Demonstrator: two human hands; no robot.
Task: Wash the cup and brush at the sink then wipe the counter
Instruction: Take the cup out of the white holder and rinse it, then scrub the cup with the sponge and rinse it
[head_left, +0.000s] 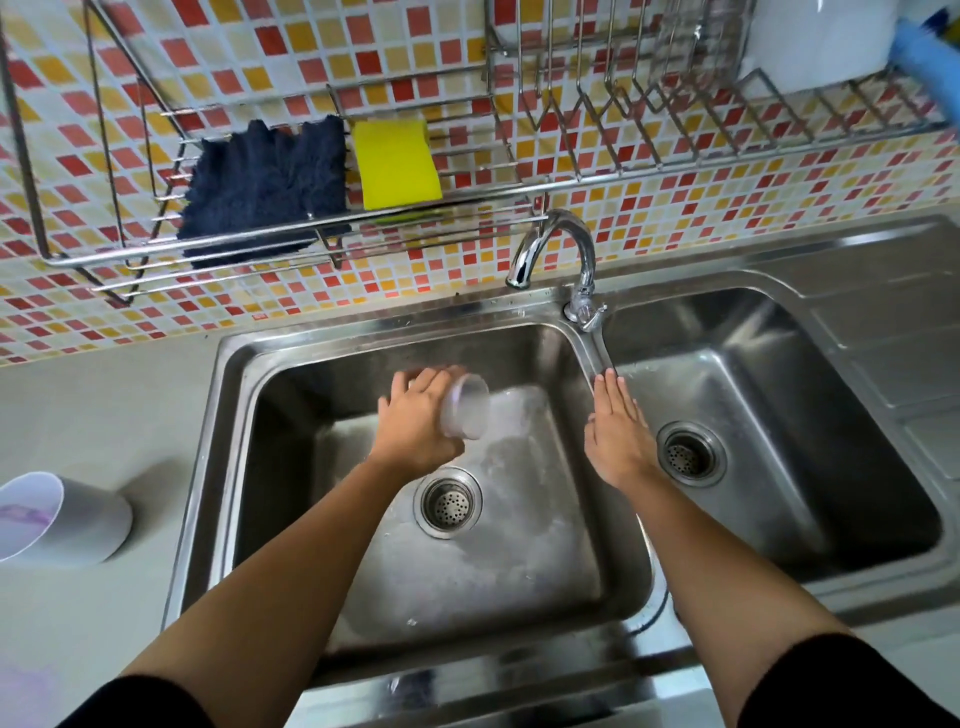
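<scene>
My left hand grips a small clear plastic cup, tipped on its side with its mouth toward the right, over the left basin of a steel double sink. My right hand is flat with fingers together and extended, holding nothing, above the divider between the two basins. The tap stands at the back with its spout over the left basin; I see no water running. A dark blue cloth and a yellow sponge lie on the wire wall rack. No brush is clearly visible.
A white cup lies on its side on the grey counter, left of the sink. A steel dish rack hangs on the tiled wall at top right, holding a white container and a blue object. Each basin has a drain strainer.
</scene>
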